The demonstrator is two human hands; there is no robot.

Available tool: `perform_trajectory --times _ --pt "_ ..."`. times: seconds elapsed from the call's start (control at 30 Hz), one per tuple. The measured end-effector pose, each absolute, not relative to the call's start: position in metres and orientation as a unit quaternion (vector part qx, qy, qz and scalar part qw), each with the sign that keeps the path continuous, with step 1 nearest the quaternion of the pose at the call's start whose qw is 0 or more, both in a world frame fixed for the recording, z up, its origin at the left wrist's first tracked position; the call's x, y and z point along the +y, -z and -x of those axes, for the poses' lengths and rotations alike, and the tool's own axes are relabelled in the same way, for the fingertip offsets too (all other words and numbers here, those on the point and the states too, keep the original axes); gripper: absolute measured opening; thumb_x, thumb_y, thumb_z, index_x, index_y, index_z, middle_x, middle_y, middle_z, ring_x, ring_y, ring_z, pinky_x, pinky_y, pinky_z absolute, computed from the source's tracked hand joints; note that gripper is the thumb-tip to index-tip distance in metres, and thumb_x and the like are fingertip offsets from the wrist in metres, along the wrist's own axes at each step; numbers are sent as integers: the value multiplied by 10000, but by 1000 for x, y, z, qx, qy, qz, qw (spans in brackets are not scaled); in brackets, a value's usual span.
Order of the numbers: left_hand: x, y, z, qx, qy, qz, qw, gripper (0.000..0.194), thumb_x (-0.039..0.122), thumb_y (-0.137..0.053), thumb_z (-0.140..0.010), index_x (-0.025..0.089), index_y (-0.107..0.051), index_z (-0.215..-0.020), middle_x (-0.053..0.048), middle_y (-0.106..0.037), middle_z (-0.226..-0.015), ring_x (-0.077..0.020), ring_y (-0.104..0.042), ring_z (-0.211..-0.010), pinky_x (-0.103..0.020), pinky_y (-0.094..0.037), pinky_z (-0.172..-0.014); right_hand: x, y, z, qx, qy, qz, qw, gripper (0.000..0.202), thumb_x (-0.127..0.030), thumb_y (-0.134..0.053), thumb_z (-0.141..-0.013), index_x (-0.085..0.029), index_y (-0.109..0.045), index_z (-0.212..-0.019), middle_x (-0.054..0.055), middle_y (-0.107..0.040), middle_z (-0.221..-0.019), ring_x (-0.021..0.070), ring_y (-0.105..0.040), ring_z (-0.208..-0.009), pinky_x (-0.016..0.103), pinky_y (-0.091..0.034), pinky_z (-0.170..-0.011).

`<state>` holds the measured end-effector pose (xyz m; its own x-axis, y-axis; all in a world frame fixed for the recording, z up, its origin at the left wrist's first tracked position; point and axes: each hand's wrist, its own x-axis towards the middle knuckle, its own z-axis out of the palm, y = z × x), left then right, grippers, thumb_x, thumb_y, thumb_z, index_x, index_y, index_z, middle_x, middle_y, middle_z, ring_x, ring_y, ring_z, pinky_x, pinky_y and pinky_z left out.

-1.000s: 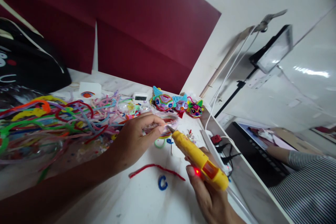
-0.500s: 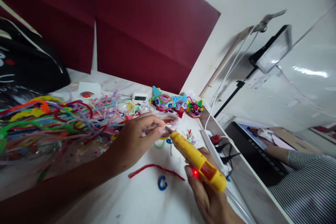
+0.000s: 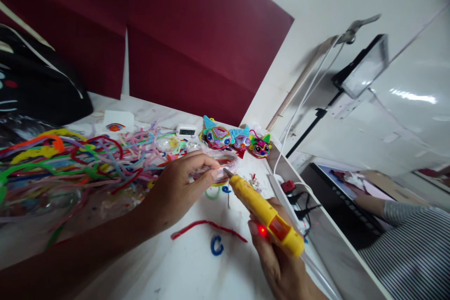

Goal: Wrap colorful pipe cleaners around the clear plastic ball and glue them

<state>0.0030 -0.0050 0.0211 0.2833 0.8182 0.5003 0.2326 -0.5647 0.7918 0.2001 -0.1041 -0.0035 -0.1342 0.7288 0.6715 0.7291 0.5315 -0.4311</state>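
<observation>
Head: L+R hands (image 3: 181,187) angled inwd

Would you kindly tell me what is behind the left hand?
Beyond the left hand, part of a pale, see-through item shows, and a small white display stands farther back. The hand covers anything directly behind it, so that item's full outline cannot be seen.

Glare on white wall (image 3: 415,70) (edges soft)
</observation>
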Motion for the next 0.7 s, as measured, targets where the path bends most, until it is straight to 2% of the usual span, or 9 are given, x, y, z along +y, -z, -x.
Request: perform_trajectory --times 0.17,0.43,0.7 --pt "-5 -23 -4 359 -478 -742 303 135 273 -569 -858 199 -677 -823 -16 -701 -875 -186 -648 -843 -277 -478 -754 -107 3 -201 -762 -3 478 437 133 -162 -527 -897 -227 -544 -1011 43 -601 -834 209 -602 -699 352 -482 -607" --pt "-4 -22 -4 359 -477 -742 303 133 262 -565 -859 197 -674 -818 -16 -698 -874 -183 -642 -843 -285 -469 -760 -106 7 -203 -763 26 483 429 129 -121 -546 -884 -205 -551 -981 34 -594 -818 189 -576 -715 311 -470 -605" --pt "-4 -21 -4 354 -483 -744 296 123 263 -579 -868 206 -674 -813 -5 -704 -887 -187 -648 -874 -293 -464 -783 -105 7 -204 -757 43 487 433 112 -144 -553 -893 -213 -542 -982 27 -581 -804 181 -559 -700 306 -466 -596"
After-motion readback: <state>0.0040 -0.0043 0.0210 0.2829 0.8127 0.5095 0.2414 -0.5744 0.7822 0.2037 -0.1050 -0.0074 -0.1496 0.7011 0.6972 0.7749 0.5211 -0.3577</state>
